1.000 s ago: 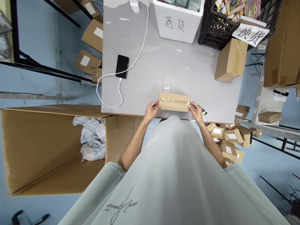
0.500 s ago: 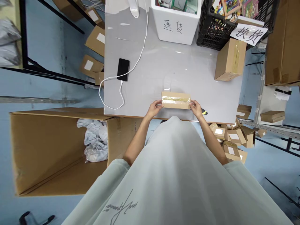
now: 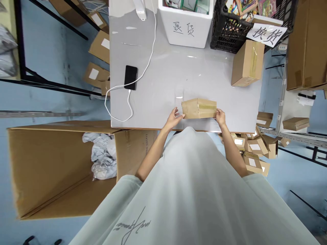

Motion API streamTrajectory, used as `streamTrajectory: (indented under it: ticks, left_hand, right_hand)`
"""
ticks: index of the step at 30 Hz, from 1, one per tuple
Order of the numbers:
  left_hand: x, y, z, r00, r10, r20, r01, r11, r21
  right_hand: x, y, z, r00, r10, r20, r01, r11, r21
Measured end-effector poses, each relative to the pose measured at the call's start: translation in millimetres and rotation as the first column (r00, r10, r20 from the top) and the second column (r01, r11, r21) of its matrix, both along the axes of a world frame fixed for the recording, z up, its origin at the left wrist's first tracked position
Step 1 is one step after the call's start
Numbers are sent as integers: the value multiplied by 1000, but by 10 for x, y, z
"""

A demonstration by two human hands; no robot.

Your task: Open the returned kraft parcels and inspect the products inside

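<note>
A small taped cardboard box [image 3: 199,108] is near the front edge of the grey-topped table [image 3: 158,98], with two of its faces showing. My right hand [image 3: 220,117] grips its right end with bent fingers. At the left end, my left hand [image 3: 174,118] has its fingers spread, and only the thumb reaches the lower corner of the box. A strip of clear tape [image 3: 179,97] lies on the tabletop just behind my left hand.
A phone [image 3: 131,77] with a white cable lies on the left. Behind are a white bin [image 3: 187,30], a black crate [image 3: 224,34] and a taller carton [image 3: 247,64]. A large open carton [image 3: 51,170] holds crumpled plastic bags at left; small boxes [image 3: 252,149] lie below right.
The small box has turned and shifted right, so its shiny taped face no longer faces straight up. My left fingers have come off its end. The yellow-tipped object by my right hand is now hidden.
</note>
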State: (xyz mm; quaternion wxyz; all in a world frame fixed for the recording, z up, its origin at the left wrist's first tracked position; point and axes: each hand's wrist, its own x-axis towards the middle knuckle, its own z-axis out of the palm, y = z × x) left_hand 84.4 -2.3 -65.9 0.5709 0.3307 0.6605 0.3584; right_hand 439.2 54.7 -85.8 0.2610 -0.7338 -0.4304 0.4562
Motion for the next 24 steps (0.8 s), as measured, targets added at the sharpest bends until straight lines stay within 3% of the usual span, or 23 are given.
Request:
streamTrajectory:
  ticks: [3, 6, 13, 17, 24]
  left_hand:
    - [165, 168, 34, 989, -98, 115, 91, 994, 62]
    - [189, 210, 147, 992, -116, 51, 107, 981, 160]
    - [-250, 22, 341, 991, -14, -135, 35, 987, 154]
    - [-288, -45, 301, 991, -14, -132, 31, 991, 131]
    - [79, 35, 188, 998, -58, -9, 59, 989, 139]
  right_hand:
    - [65, 34, -33, 999, -31, -37, 29, 999, -39]
    - [-24, 15, -93, 997, 23, -80, -27, 999, -47]
    - [-695, -37, -218, 957, 201, -207, -225, 970, -96]
    - [-783, -31, -121, 930, 276, -244, -305, 948, -89]
    - [-574, -126, 149, 863, 387, -326, -414, 910, -16]
